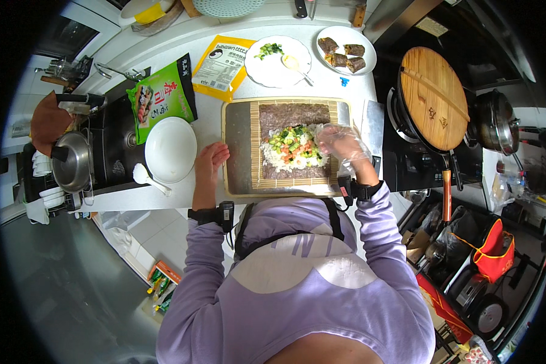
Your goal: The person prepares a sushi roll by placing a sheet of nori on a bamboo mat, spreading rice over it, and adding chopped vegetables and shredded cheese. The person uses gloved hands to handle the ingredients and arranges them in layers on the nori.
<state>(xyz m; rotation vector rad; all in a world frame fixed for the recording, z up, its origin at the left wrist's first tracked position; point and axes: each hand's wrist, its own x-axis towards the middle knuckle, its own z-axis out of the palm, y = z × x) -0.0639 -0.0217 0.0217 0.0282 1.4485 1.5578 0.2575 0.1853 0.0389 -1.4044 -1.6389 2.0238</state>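
Note:
My right hand [341, 144], in a clear plastic glove, is at the right end of a heap of chopped vegetable filling [294, 144]. Its fingers are bunched and bent down by the heap; whatever they hold is hidden. The filling, green, orange and white bits, lies over white rice [279, 159] on a dark nori sheet [291, 114]. Beneath the sheet, a bamboo rolling mat [255, 130] is spread on a metal tray [237, 148]. My left hand [212, 159] is bare and open at the tray's left rim, its fingers stretched out and holding nothing.
Left of the tray are a white bowl [170, 150], a white spoon [149, 179] and a green package [158, 97]. Behind it stand a yellow packet [221, 65], a plate with chopped greens [267, 71] and a plate of cut rolls [371, 53]. A cleaver [373, 126] and wooden-lidded wok [434, 100] are right.

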